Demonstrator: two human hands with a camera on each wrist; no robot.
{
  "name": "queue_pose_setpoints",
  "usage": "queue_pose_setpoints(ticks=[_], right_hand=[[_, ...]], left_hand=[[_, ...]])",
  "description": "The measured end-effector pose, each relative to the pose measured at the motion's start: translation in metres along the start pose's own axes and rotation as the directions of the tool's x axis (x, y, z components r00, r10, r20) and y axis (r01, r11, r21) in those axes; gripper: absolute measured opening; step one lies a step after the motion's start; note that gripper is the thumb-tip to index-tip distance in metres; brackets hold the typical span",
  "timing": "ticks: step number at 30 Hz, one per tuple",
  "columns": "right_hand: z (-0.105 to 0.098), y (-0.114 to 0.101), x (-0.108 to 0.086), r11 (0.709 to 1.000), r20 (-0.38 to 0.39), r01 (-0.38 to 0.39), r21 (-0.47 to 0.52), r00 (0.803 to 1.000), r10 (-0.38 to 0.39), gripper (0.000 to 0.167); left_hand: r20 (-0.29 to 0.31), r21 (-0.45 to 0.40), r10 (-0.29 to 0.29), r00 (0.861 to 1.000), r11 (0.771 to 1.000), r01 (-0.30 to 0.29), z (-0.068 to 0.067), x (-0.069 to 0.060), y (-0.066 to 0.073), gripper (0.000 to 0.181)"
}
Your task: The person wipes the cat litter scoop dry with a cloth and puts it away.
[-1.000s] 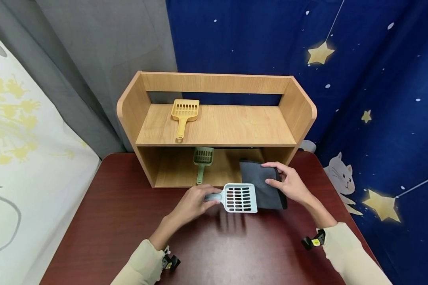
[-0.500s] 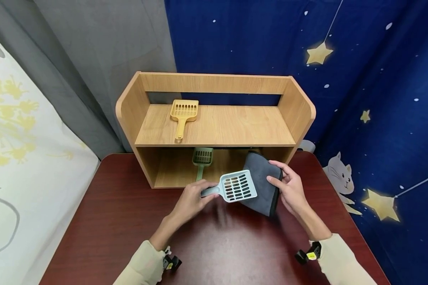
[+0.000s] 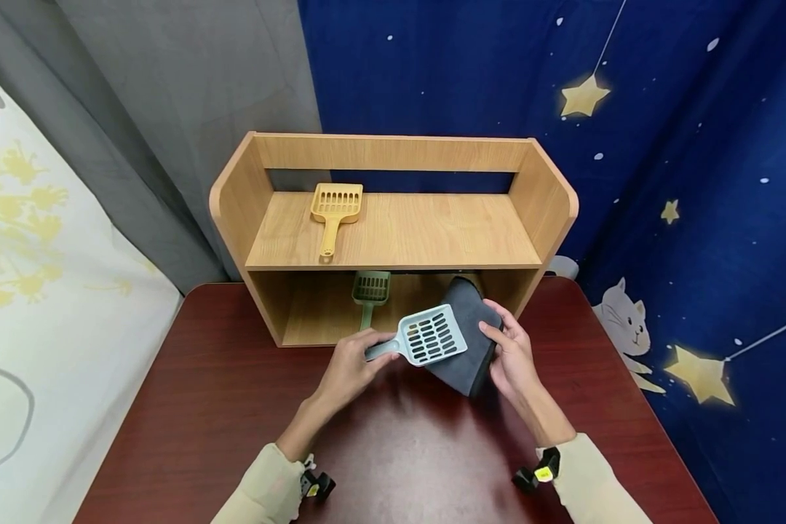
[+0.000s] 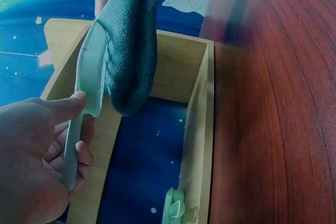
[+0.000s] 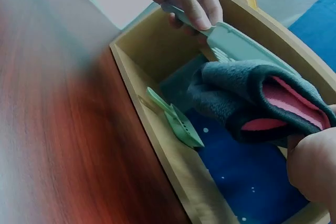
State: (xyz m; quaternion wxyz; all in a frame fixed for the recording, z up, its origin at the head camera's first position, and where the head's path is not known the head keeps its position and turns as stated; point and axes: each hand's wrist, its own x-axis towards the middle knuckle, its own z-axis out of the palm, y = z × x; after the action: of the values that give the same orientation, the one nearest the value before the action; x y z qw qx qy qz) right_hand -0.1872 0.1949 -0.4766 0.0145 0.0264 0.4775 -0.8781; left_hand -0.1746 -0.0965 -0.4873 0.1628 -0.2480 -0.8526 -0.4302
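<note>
My left hand (image 3: 351, 365) grips the handle of a pale blue slotted litter scoop (image 3: 430, 335), held in the air before the shelf. A folded dark grey cloth (image 3: 470, 320) is pinched at its right edge by my right hand (image 3: 512, 354). In the left wrist view the cloth (image 4: 132, 45) lies against the underside of the scoop (image 4: 92, 66). Pink inner layers of the cloth (image 5: 291, 100) show in the right wrist view. A green litter scoop (image 3: 370, 289) rests on the lower shelf, and a yellow one (image 3: 337, 206) on the upper shelf.
A two-tier wooden shelf (image 3: 393, 266) stands at the back of the dark red table (image 3: 236, 407). Behind it hang a grey curtain (image 3: 190, 87) and a blue curtain (image 3: 432, 65) with stars. A white patterned cloth (image 3: 52, 291) hangs at the left.
My right hand has moved left with the cloth, which has tilted and now sits further behind the scoop. The scoop has risen slightly and its head has tipped upward.
</note>
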Motion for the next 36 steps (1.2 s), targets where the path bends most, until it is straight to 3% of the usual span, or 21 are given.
queue_pose_setpoints(ticks=[6,12,18,24,27,31,36], right_hand=[[0.011,0.024,-0.005,0.999,0.044,-0.022,0.038,0.999,0.020,0.049],[0.022,0.048,-0.014,0.998,0.072,0.005,0.056,0.997,-0.009,0.051],[0.010,0.031,-0.010,0.998,0.124,0.042,0.052,0.991,-0.048,0.048],[0.001,-0.008,-0.003,0.996,0.090,0.075,0.056,0.993,-0.080,0.051],[0.000,-0.018,-0.002,0.994,0.091,0.094,0.055,0.991,-0.098,0.055],[0.002,-0.011,-0.002,0.995,0.081,0.081,0.056,0.993,-0.085,0.053],[0.012,0.019,-0.005,0.999,0.060,0.048,0.020,0.997,-0.049,0.047]], left_hand=[[-0.029,-0.086,0.016,0.999,0.996,-0.018,0.005,0.004,0.001,0.032],[-0.041,-0.105,0.035,0.999,0.994,-0.039,0.006,0.008,0.007,0.032],[-0.019,-0.105,0.035,0.999,0.994,-0.037,0.001,0.004,0.005,0.034],[-0.015,-0.088,0.021,1.000,0.996,-0.022,-0.004,-0.001,0.001,0.034],[-0.005,-0.086,0.024,1.000,0.996,-0.025,-0.002,-0.001,0.001,0.034],[-0.018,-0.079,0.025,1.000,0.997,-0.026,0.000,0.000,0.001,0.033],[-0.054,-0.118,0.028,0.998,0.992,-0.035,0.006,0.003,0.006,0.034]])
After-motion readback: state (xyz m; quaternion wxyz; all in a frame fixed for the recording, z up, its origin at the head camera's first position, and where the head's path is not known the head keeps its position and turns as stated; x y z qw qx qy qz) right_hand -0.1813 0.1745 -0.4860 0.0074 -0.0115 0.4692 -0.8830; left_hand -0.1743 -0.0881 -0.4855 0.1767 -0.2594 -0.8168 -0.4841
